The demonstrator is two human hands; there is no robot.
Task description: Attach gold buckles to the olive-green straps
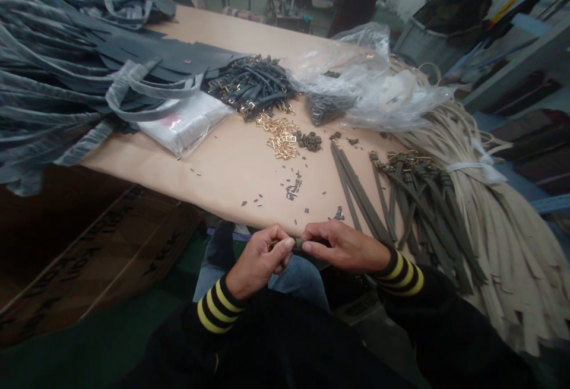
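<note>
Strap (pixel 297 244): a short olive piece at lower centre of the frame, just off the near edge of the table (pixel 222 169). My left hand (pixel 260 261) pinches its left end with the fingers curled shut; something gold glints at the fingertips. My right hand (pixel 342 246) grips the other end, thumb and forefinger closed. At centre, loose gold buckles (pixel 280 136) lie unused. To their right lie bare straps (pixel 351 187), then a pile of buckled straps (pixel 418 193). I judge the work partly done.
</note>
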